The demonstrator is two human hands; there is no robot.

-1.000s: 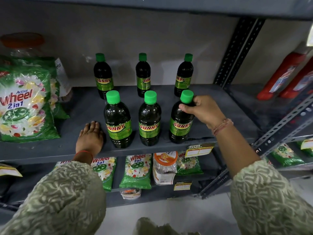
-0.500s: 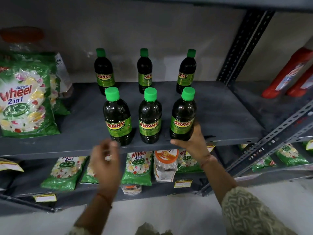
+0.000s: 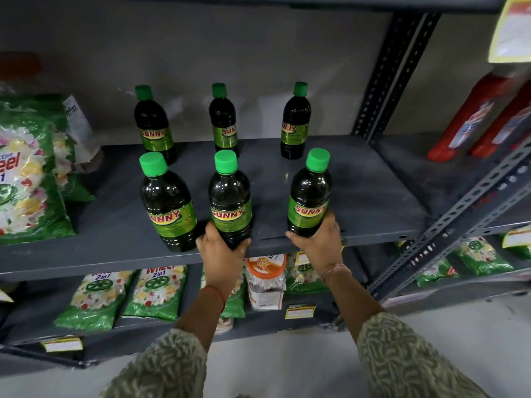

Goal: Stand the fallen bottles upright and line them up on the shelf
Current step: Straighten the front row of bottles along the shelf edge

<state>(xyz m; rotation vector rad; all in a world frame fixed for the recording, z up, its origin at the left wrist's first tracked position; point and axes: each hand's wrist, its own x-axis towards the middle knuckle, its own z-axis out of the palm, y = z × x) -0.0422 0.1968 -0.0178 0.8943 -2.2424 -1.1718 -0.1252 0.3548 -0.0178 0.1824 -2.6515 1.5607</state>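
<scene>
Grey metal shelf (image 3: 359, 196) is carrying six upright dark bottles in two rows of three. The front left bottle (image 3: 168, 202) is standing untouched; the left hand (image 3: 222, 248) is gripping the front middle bottle (image 3: 230, 199) at its base, the right hand (image 3: 317, 242) likewise the front right bottle (image 3: 310, 196).

Dim, even light is falling from above, leaving the lower shelf (image 3: 172, 326) sitting in shadow. Small white glints are showing on the dark bottles (image 3: 230, 193) and a faint sheen on the grey shelf (image 3: 359, 196). Wide-angle distortion is bending the uprights (image 3: 396, 73), and the edges are blurring.
</scene>
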